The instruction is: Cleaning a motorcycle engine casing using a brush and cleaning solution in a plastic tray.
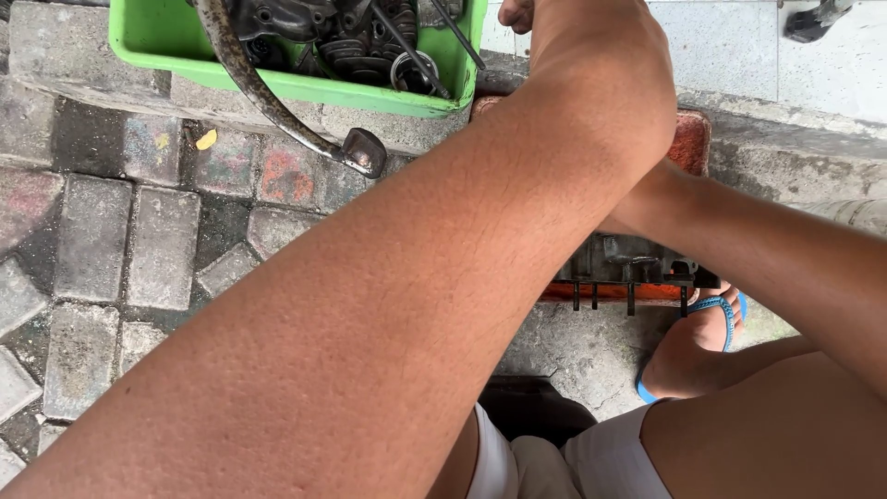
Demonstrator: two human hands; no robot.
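Two forearms cross in front of me, hiding most of the work. My left hand [517, 13] shows only as a curled bit at the top edge beside the green tub [148, 37]; I cannot tell what grip it has. My right hand is hidden behind the left arm, grip unreadable. Beneath the arms sits a dark metal engine part [633, 263] with studs, on an orange tray [688, 143]. Greasy parts [360, 42] fill the tub; a bent lever [268, 102] hangs over its rim.
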